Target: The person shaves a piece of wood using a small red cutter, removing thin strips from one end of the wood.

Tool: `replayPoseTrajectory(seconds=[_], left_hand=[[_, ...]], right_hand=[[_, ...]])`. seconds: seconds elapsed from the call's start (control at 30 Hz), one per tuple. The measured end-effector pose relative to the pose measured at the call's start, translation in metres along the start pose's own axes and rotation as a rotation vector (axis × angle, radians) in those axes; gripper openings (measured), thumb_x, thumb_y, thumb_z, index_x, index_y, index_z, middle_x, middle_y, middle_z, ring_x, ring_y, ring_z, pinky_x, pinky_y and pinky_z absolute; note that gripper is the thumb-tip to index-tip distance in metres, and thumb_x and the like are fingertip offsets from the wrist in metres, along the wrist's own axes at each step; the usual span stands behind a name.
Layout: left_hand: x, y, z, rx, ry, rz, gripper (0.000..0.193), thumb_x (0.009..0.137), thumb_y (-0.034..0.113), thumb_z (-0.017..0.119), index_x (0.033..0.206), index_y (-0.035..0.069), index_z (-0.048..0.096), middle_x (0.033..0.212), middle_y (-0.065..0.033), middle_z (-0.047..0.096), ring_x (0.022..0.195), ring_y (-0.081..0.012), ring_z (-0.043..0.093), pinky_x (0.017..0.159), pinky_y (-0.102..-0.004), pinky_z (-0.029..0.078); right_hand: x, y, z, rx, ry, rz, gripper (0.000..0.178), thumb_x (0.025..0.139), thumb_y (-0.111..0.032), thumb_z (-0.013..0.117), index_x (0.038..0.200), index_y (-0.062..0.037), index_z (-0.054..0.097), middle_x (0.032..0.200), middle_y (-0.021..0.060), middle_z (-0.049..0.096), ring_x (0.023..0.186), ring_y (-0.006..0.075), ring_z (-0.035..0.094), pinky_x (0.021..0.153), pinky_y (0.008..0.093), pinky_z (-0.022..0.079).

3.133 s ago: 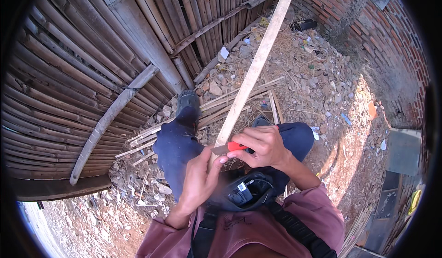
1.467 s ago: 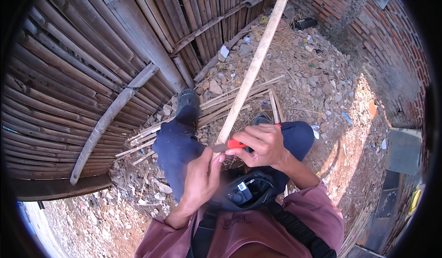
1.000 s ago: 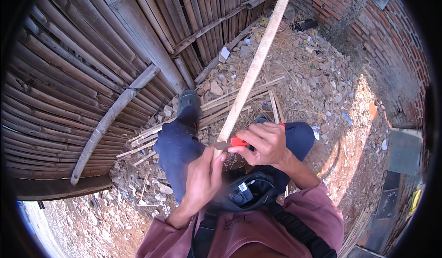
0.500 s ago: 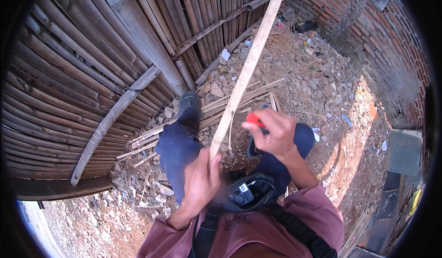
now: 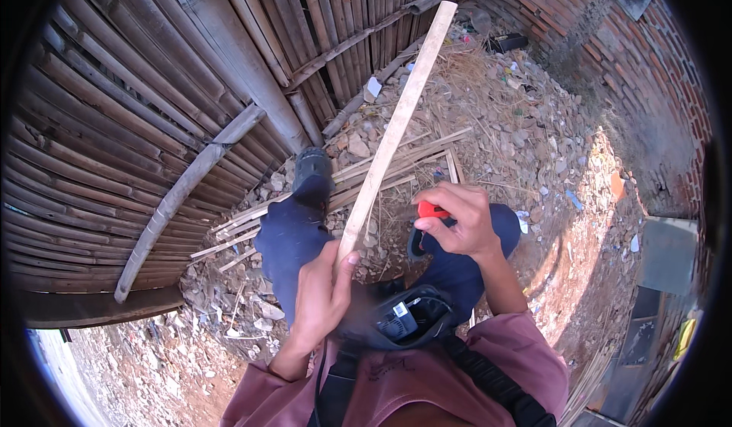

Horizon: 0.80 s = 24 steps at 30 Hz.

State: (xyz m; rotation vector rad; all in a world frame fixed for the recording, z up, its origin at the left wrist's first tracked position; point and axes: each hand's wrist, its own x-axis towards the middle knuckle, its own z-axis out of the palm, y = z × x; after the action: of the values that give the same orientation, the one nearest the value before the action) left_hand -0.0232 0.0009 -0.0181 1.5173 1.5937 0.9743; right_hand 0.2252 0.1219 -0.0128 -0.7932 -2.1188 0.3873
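Fingers of your left hand (image 5: 324, 293) are wrapped around the near end of the long, pale wooden strip (image 5: 395, 131), with the thumb lying along its right side; the very end is hidden in your grip. Fingers of your right hand (image 5: 461, 225) are curled snugly around a red-handled tool (image 5: 432, 210), its red part showing at the thumb side (how far the tool reaches beyond your fingers, I cannot make out). So your left hand is the nearer one: it touches the strip, while the right stands apart from it, on the strip's right side and a little farther from your body than the left grip. From those right-hand fingers, the strip lies to your left, across a narrow gap. Its long axis runs slanting away from you, starting at the left hand between your knees and leaning to the right as it goes, so its far end points toward the corner where the bamboo wall (image 5: 114, 137) meets the brick wall (image 5: 648, 69). Mind that slant, I'd judge: the lower stretch, just above your left thumb, is left of the tool and toward you, while the upper stretch passes well beyond it, above the rubble (image 5: 526, 137).
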Motion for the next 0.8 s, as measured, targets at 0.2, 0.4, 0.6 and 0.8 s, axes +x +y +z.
replayPoseTrajectory(seconds=[0.2,0.4,0.6,0.8], left_hand=[[0.001,0.005,-0.005,-0.089,-0.068,-0.078,0.024,0.110,0.020,0.059,0.120,0.000,0.068,0.070,-0.0150,0.061,0.060,-0.0268,0.060,0.061,-0.0394,0.046],[-0.001,0.011,0.000,-0.085,-0.071,-0.012,0.023,0.110,0.016,0.060,0.119,-0.001,0.070,0.070,-0.0051,0.060,0.063,-0.0112,0.052,0.060,-0.0317,0.043],[0.000,0.008,0.000,-0.071,-0.056,-0.002,0.019,0.109,0.013,0.060,0.117,-0.002,0.070,0.071,-0.0058,0.061,0.063,-0.0111,0.053,0.060,-0.0318,0.043],[0.002,0.011,-0.002,-0.068,-0.046,0.013,0.018,0.108,0.012,0.062,0.116,-0.002,0.070,0.070,-0.0058,0.060,0.062,-0.0111,0.053,0.059,-0.0321,0.043]], right_hand=[[-0.009,0.000,0.019,-0.037,-0.110,-0.083,0.037,0.084,-0.039,0.087,0.100,-0.0080,0.077,0.074,0.0031,0.065,0.060,0.0239,0.066,0.055,0.0355,0.051],[-0.002,-0.002,0.021,-0.024,-0.072,-0.107,0.036,0.084,-0.039,0.087,0.099,-0.0086,0.076,0.075,0.0028,0.065,0.060,0.0238,0.065,0.055,0.0357,0.051],[-0.001,-0.001,0.011,-0.054,-0.127,-0.124,0.035,0.082,-0.040,0.088,0.097,-0.0099,0.076,0.073,0.0019,0.061,0.061,0.0236,0.065,0.056,0.0367,0.051],[-0.004,-0.001,0.007,-0.096,-0.142,-0.136,0.035,0.081,-0.041,0.088,0.095,-0.0118,0.076,0.074,0.0011,0.061,0.062,0.0230,0.065,0.057,0.0363,0.051]])
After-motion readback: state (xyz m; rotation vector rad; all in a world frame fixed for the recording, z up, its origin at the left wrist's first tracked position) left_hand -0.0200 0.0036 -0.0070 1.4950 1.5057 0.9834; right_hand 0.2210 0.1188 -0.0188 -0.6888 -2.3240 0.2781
